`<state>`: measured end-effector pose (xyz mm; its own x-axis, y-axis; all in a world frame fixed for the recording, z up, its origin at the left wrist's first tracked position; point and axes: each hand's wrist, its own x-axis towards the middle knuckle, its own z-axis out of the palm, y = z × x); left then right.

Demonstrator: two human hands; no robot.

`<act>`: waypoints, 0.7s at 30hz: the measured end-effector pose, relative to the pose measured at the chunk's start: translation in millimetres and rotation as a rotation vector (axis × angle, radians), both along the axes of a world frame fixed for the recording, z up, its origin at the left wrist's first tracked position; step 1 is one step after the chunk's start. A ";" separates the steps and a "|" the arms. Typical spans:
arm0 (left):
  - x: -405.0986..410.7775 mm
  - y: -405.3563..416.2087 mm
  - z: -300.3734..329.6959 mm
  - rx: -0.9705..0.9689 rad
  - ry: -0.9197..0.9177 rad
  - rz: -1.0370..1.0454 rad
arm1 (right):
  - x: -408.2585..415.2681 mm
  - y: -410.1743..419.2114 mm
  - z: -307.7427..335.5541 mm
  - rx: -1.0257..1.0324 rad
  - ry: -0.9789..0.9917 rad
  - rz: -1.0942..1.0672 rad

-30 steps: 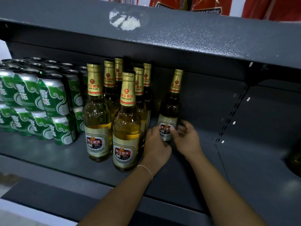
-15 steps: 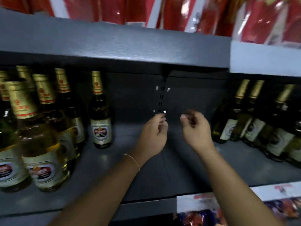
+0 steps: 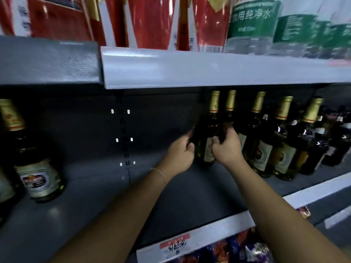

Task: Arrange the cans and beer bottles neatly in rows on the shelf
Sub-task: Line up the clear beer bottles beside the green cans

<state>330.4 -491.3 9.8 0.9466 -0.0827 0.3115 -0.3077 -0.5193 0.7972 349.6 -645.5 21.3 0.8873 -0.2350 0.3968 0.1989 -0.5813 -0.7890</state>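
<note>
On the dark grey shelf (image 3: 133,196) a row of gold-foil beer bottles (image 3: 283,154) stands at the right. My left hand (image 3: 179,154) curls against the left side of the row's leftmost bottle (image 3: 204,149). My right hand (image 3: 227,149) wraps around the bottle just behind and right of it (image 3: 230,103), thumb toward the first bottle's label. Both bottles stand upright on the shelf. Another beer bottle (image 3: 36,164) from the left group stands at the far left. No cans are in view.
A wide bare stretch of shelf lies between the two bottle groups. The upper shelf edge (image 3: 190,67) hangs just above the bottle tops, carrying red packages (image 3: 152,19) and water bottles (image 3: 252,21). Darker bottles (image 3: 322,141) stand far right. A price strip (image 3: 190,242) lines the front edge.
My view and both hands have swung right, away from the left bottle group. The hands were empty over the bare shelf and now close on two bottles at the right row's left end.
</note>
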 end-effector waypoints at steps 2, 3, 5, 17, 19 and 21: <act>8.3 -4.6 -4.4 0.018 0.024 0.006 | 14.7 -7.0 -6.1 0.005 0.046 0.013; 11.8 -5.3 -6.7 0.023 0.035 0.009 | 19.8 -8.6 -8.2 0.001 0.067 0.014; 17.4 -5.2 -11.0 0.010 0.058 0.025 | 29.4 -10.3 -13.9 0.011 0.114 0.012; 30.7 3.2 -32.8 -0.008 0.118 0.087 | 60.8 -0.4 -35.7 0.064 0.104 0.005; 30.2 6.1 -35.0 0.008 0.119 0.101 | 60.2 3.1 -34.8 0.061 0.116 0.013; 29.3 8.2 -36.6 0.012 0.125 0.102 | 58.8 4.9 -31.0 0.101 0.121 0.027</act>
